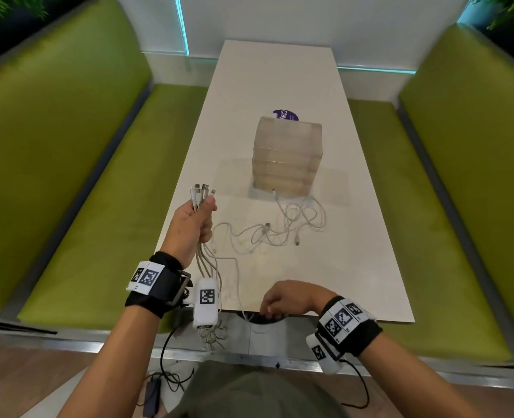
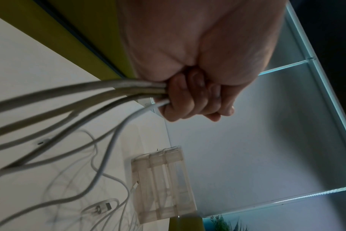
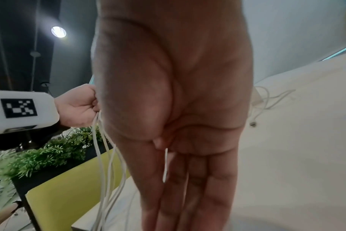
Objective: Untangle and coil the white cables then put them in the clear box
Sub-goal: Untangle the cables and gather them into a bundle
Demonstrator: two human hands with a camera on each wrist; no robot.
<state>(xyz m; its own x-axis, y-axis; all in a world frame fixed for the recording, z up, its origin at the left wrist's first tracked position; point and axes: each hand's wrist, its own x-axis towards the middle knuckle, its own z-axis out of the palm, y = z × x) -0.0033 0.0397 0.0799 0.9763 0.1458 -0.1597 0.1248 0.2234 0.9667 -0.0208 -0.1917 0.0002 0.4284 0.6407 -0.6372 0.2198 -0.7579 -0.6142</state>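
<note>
My left hand [image 1: 193, 226] is raised over the table's left edge and grips a bundle of several white cables [image 1: 202, 260], their plugs [image 1: 200, 190] sticking up above my thumb. In the left wrist view the fingers [image 2: 188, 101] curl round the strands [image 2: 89, 92]. More white cable lies in a loose tangle [image 1: 282, 233] on the table before a stack of clear boxes [image 1: 287, 155] [image 2: 164, 184]. My right hand [image 1: 282, 300] rests at the near table edge. Its fingers [image 3: 198, 179] are straight, the thumb is folded in, and one thin white strand [image 3: 165, 165] comes out beside the thumb tip.
The long white table [image 1: 279, 73] runs between two green benches [image 1: 104, 182] [image 1: 415, 188]. A purple sticker [image 1: 285, 114] shows behind the boxes. A round opening [image 1: 267, 317] sits at the near edge. A black lead and adapter [image 1: 153, 393] lie on the floor.
</note>
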